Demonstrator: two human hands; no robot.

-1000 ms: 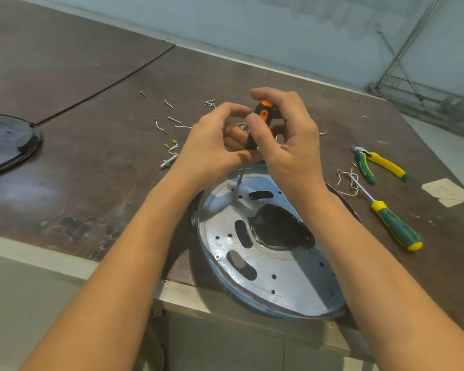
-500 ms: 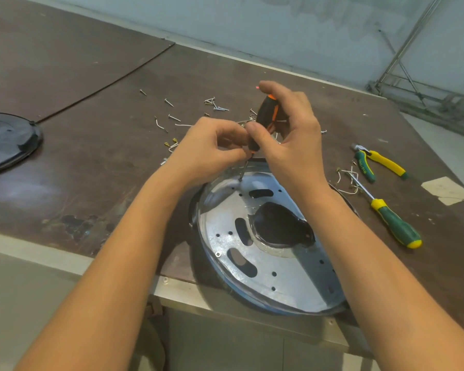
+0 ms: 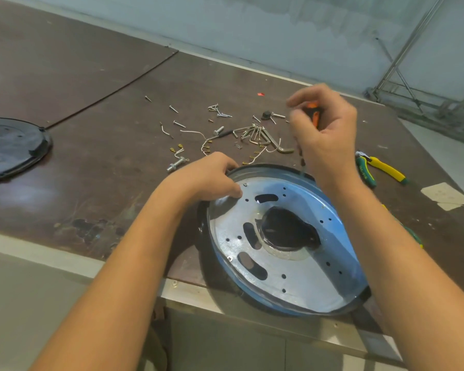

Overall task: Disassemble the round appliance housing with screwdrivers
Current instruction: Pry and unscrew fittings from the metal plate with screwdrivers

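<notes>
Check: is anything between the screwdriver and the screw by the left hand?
Nothing covers the screw; bare plate lies between it and the screwdriver in the right hand. The left hand holds the housing by its rim right beside it, crowding that side.

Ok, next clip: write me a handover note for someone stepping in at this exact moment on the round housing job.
Left hand grips the far-left rim of the round housing, steadying it.
Right hand holds the orange screwdriver point down over the far rim; the shaft is blurred, so tip contact is unclear.
Done: many loose screws lie on the table beyond the housing.
Left: the metal plate is in place, with a far screw beside the left hand and a near screw at its near-left edge.
</notes>
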